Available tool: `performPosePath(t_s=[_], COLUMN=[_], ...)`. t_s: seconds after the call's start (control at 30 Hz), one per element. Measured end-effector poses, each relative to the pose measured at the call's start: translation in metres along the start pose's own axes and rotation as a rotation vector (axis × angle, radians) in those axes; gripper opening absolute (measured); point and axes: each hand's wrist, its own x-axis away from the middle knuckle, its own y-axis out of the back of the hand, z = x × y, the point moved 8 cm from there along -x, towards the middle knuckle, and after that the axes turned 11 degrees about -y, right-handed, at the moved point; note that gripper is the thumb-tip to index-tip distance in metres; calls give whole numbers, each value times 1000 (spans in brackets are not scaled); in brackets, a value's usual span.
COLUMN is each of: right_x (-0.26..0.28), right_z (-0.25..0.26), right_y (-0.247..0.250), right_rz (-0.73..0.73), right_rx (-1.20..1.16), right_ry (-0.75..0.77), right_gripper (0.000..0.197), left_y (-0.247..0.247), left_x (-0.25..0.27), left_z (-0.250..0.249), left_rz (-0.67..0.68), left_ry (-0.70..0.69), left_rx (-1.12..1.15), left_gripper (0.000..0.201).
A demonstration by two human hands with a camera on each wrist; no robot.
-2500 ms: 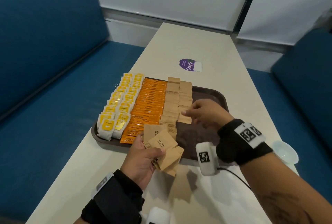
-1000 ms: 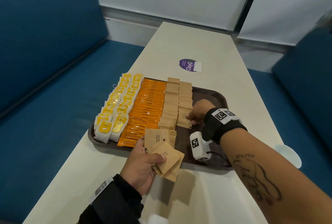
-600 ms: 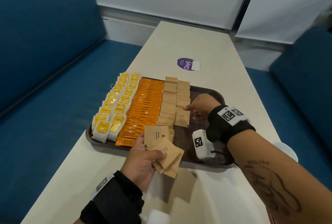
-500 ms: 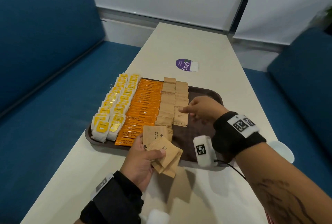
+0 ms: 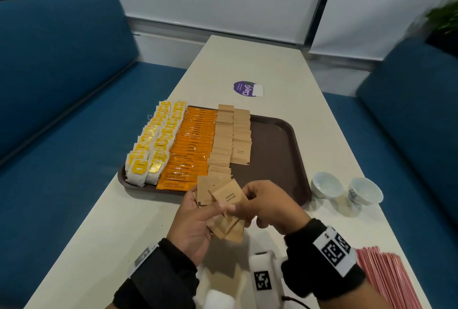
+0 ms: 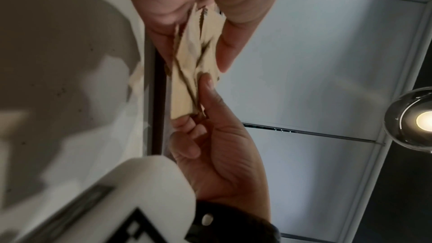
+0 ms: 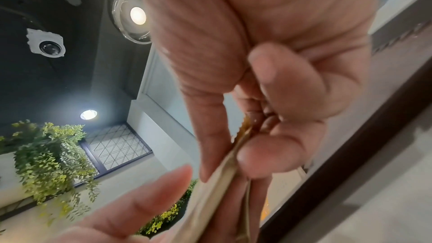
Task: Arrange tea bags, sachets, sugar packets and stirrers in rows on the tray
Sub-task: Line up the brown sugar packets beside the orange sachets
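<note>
My left hand (image 5: pixel 195 219) holds a loose fan of sugar packets (image 5: pixel 226 219); my right hand (image 5: pixel 270 207) pinches the top one, and several could slide out together.

tray (image 5: pixel 277 135) on table (image 5: pixel 247 61), cups (image 5: pixel 327 186) right

the held packet (image 5: pixel 229 196) reads "brown sugar", orange sachets (image 5: pixel 174 184) "american black coffee", a purple sticker (image 5: pixel 244 89) "clayg".
</note>
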Motion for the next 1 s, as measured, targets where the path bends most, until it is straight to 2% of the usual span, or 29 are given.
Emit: performPosePath(t_s=[0.13,0.4,0.53,0.6,0.73,0.83,0.93,1.0], right_x=[1,2,-10,-24,-61,-92,-117,-127], right_z=[-4,6,29,39,49,46,43,46], right_y=[5,51,85,96,95,85,77,76], right_rz=[-33,-233,-363,-381,-330,-274,-210,-194], right_rx=[-117,-321,-120,-6,178,224,325,375], right_ry=[2,10,36,18,-72,-185,-327,-393], right_gripper=[17,17,9,5,7,14,6,8], left_y=[-3,7,8,8,10,12,15,18], left_x=[3,2,2,1,-4,-9,-14,-18], left_z=[1,-5,-7,-9,-9,-8,-10,-9], left_rz=[6,-62,-53,-48,-54,-64,-69,-74], left_ry=[0,3,13,18,29,37,32,34], left_rx=[-15,-33,-25,-9,-1,6,10,14], left_gripper=[67,65,64,62,63,65,65,66])
